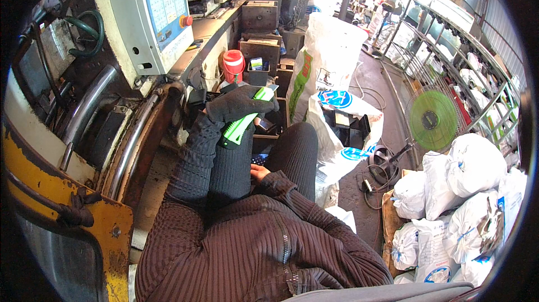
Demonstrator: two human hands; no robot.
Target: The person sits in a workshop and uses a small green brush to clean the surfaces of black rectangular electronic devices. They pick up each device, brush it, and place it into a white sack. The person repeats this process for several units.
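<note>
My left hand (234, 105), in a dark grey glove, is closed around a long bright green and black plastic piece (240, 128) with ribbed edges. The piece slants over my left thigh, and its middle is covered by the gloved fingers. A bare fingertip shows beside it. Between my thighs lies my bare right hand (259, 173), low and close to my body. Its fingers are partly hidden, so I cannot make out whether they hold anything. Just past my left hand are dark bins (279, 117) with small items in them.
At left stands a machine with a control panel (164, 13). A red bucket (232, 65) is ahead. Right of my knees are a tall white sack (331, 49) and an opened bag with black parts (348, 125). A green fan (431, 117) and tied white bags (438, 190) stand farther right.
</note>
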